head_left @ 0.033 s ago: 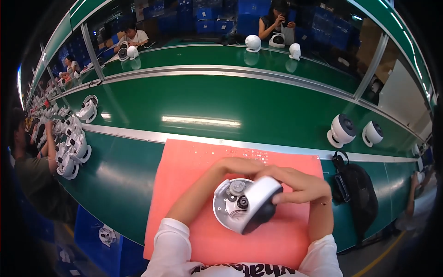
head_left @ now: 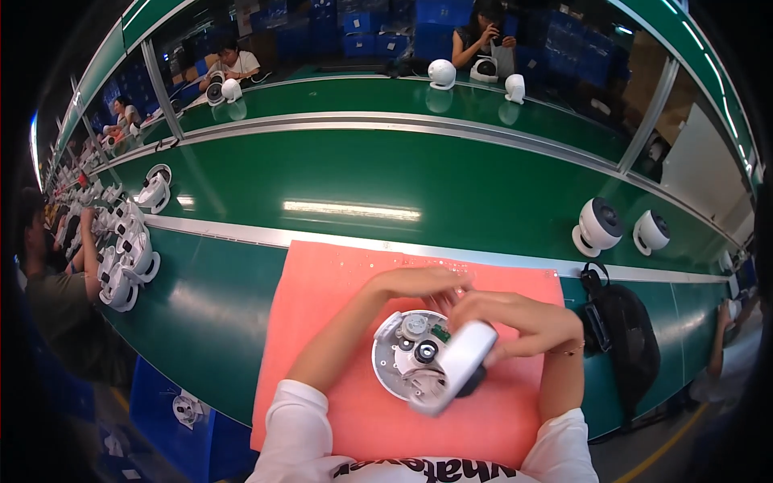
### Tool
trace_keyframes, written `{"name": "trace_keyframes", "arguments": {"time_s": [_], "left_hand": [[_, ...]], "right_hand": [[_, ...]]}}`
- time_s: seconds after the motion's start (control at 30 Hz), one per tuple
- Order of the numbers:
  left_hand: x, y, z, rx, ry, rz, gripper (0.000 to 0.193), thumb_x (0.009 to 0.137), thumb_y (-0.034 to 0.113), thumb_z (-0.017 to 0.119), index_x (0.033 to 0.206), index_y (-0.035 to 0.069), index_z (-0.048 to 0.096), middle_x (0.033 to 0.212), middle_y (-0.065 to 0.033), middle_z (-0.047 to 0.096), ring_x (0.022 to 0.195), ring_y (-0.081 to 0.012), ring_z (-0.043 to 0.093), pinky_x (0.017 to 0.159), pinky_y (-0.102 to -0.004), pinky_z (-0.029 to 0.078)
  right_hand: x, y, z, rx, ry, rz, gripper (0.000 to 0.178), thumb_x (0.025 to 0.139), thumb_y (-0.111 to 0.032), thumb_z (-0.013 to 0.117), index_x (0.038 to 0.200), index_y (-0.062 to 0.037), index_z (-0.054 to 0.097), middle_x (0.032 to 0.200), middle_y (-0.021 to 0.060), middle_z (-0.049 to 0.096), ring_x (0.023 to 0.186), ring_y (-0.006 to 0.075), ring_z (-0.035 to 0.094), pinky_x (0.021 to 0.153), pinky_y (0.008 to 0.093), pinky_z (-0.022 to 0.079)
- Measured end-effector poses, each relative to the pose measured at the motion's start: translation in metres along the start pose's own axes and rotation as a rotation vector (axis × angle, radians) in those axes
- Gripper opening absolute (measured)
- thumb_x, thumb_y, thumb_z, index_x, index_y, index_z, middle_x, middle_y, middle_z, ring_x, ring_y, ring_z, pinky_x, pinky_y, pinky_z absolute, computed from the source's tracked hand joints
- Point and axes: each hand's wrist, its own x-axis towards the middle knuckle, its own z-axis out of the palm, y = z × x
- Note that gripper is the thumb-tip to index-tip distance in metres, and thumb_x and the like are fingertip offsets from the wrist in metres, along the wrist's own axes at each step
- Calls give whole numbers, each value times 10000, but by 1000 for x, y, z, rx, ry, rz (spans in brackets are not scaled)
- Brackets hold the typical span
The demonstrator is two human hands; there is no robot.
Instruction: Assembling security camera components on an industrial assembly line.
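Note:
On a pink foam mat lies an open round white camera housing; a lens, a silver motor and a bit of green circuit board show inside. My right hand grips a white and black front cover, tilted over the housing's right side and blurred by motion. My left hand is beyond the housing's far rim, fingers stretched toward the right hand and partly hidden. Whether those fingers touch the cover, I cannot tell.
Small screws dot the mat's far edge. Several open white housings stand at left. Two finished cameras are at far right, near a black bag. A blue bin sits below left. Co-workers sit across and at left.
The cover has shifted slightly right and turned, uncovering more of the housing's inside, including the green board. My left hand's fingers have come into clearer view, apart from the cover's top.

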Motion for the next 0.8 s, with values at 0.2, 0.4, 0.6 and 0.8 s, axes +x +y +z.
{"name": "trace_keyframes", "arguments": {"time_s": [0.2,0.4,0.6,0.8], "left_hand": [[-90,23,49,651,953,31,302,860,225,563,1024,-28,573,912,-135,643,960,-243,622,855,-328,471],[-143,-26,119,350,1058,225,317,782,263,638,894,-29,595,873,-220,636,873,-318,648,709,-350,513],[-142,17,131,656,1050,179,442,633,359,781,808,-12,616,746,-141,659,631,-235,666,536,-297,507],[-144,29,125,828,1123,4,399,603,389,796,584,54,580,428,-10,516,327,-145,493,348,-260,379]], "right_hand": [[-12,-13,-4,-79,68,-1,354,718,-236,717,977,-23,599,931,100,598,845,260,593,733,327,473],[4,-18,6,-155,150,253,430,663,-245,772,977,-1,608,813,106,631,719,214,616,626,280,480],[11,-9,8,-95,237,254,410,698,-332,723,935,-14,616,713,107,626,588,212,595,550,280,469],[19,-3,19,52,354,353,366,768,-358,665,851,-4,630,640,119,596,558,184,572,523,277,432]]}}
